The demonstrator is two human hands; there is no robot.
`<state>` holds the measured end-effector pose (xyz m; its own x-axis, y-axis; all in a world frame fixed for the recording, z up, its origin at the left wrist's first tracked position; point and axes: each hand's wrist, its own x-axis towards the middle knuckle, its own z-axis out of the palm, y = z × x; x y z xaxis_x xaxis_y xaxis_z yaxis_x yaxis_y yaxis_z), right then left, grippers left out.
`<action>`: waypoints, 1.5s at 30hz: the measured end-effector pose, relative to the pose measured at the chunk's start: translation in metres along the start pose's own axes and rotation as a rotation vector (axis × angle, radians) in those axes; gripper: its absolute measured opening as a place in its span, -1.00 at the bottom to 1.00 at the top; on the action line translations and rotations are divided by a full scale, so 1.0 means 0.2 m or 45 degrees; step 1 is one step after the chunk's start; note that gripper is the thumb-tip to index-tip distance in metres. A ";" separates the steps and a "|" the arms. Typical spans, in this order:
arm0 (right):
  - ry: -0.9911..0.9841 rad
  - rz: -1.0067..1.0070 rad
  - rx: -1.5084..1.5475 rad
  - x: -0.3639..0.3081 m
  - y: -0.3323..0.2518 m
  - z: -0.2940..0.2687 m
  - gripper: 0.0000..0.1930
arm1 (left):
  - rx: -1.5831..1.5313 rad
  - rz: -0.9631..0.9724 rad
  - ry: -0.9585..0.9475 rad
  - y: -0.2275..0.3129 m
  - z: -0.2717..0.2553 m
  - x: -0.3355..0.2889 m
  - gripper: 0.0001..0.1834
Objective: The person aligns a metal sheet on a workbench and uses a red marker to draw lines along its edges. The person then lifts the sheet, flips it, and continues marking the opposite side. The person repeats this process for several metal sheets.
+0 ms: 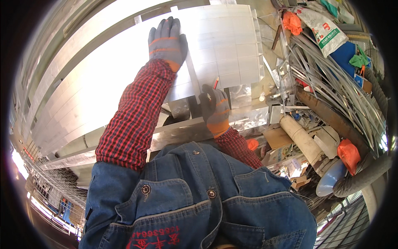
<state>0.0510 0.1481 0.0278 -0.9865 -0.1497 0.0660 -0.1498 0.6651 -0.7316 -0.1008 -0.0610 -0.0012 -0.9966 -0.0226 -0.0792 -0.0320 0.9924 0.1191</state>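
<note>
A large shiny metal sheet [224, 45] lies before me, marked with a grid of thin lines on its right part. My left hand [166, 43], in a grey glove with orange bands, is pressed flat on it with fingers stretched out. A narrow straight metal strip [191, 72] passes beneath that hand and runs toward the sheet's near edge. At this edge my right hand [215, 108], gloved alike, pinches a red pencil [216, 83]. The pencil's tip points away from me, over the sheet; whether it touches the metal I cannot tell.
Metal beams [182, 132] support the sheet on the near side. To the right lie a heap of long thin metal strips [331, 79], a cardboard tube [300, 139], an orange bag [348, 157], a white sack [323, 31] and a ribbed grey hose [360, 178].
</note>
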 end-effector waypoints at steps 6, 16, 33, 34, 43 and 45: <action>-0.012 -0.030 0.024 0.00 0.04 0.02 -0.76 | -0.024 0.018 0.043 0.00 0.02 0.01 -0.32; -0.007 -0.015 0.085 -0.02 0.06 0.03 -0.76 | 0.017 0.044 0.040 -0.02 0.03 0.00 -0.31; 0.022 -0.078 0.083 -0.02 0.05 0.02 -0.72 | -0.032 0.071 0.165 -0.02 0.06 -0.01 -0.35; 0.048 -0.061 0.059 -0.04 0.05 0.02 -0.69 | -0.029 0.073 0.169 -0.02 0.06 0.00 -0.35; 0.106 -0.087 -0.019 -0.18 0.05 0.03 -0.57 | -0.037 0.067 0.155 -0.02 0.06 0.01 -0.33; 0.105 -0.205 -0.047 -0.17 0.07 0.05 -0.50 | -0.015 0.067 0.136 -0.02 0.06 0.01 -0.31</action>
<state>0.0831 0.1547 0.0077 -0.9513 -0.1973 0.2367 -0.3073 0.6637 -0.6819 -0.1011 -0.0643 -0.0136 -0.9993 0.0157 0.0331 0.0200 0.9910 0.1323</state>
